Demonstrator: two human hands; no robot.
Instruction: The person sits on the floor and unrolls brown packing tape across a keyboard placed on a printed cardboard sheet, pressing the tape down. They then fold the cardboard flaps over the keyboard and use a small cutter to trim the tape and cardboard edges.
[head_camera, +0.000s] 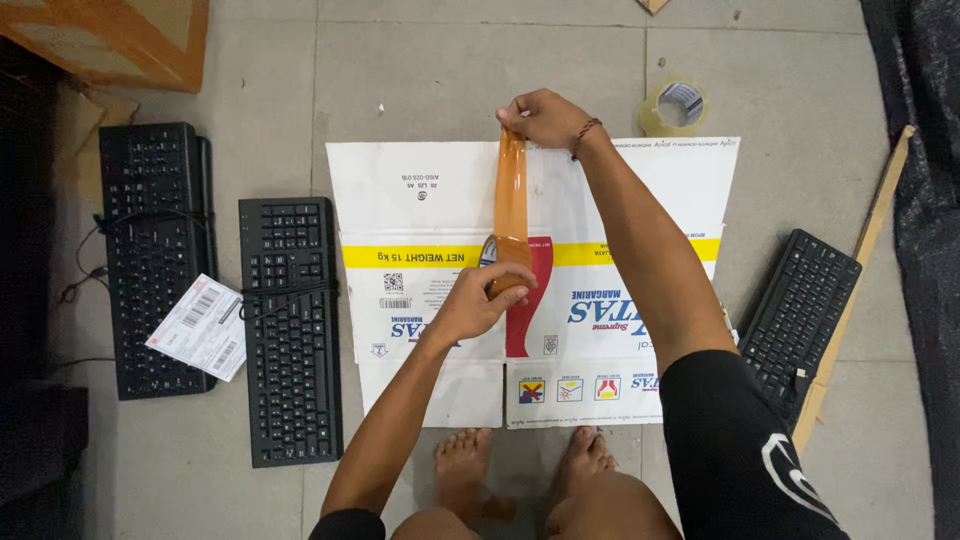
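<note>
A flattened white cardboard box (420, 190) with yellow, red and blue print lies on the tiled floor in front of me. A strip of brown packing tape (511, 200) runs over its middle seam. My right hand (540, 118) pinches the far end of the strip at the box's top edge. My left hand (480, 300) holds the near end down around the box's middle. My bare feet (525, 465) rest at the box's near edge.
Two black keyboards (155, 255) (290, 330) lie left of the box, a white label sheet (200, 328) between them. A third keyboard (800, 315) lies at right beside a cardboard strip (860, 270). A tape roll (675, 107) sits beyond the box. A brown carton (120, 40) is top left.
</note>
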